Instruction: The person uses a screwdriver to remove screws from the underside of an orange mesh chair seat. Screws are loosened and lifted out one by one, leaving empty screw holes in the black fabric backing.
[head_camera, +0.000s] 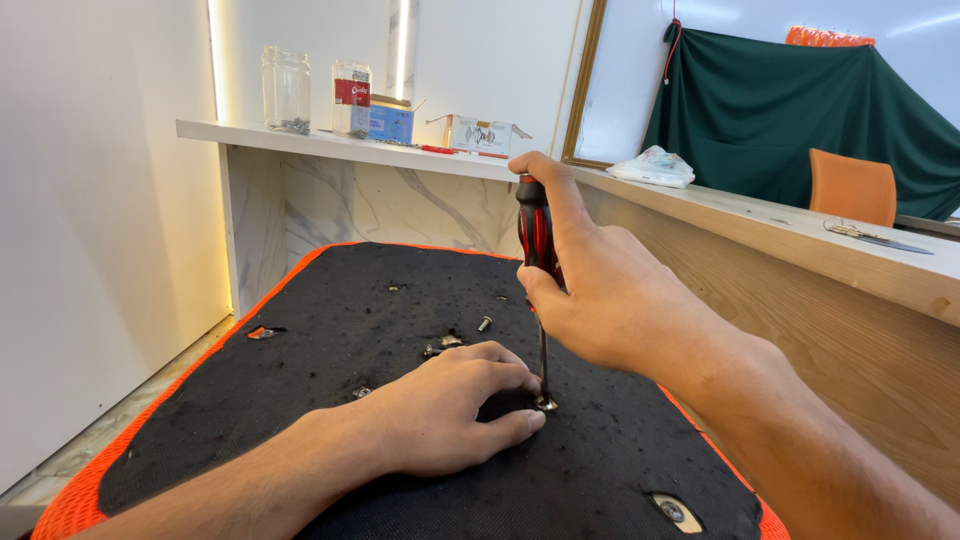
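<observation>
My right hand grips a screwdriver with a red and black handle, held upright. Its metal shaft runs down to a silver screw in the black fabric underside of an orange-edged seat. My left hand rests flat on the fabric with thumb and fingertips next to that screw. A few loose screws and small metal bits lie on the fabric beyond my left hand.
A white shelf at the back carries glass jars and small boxes. A wooden counter runs along the right, with a plastic bag. Behind it are an orange chair and a green cloth.
</observation>
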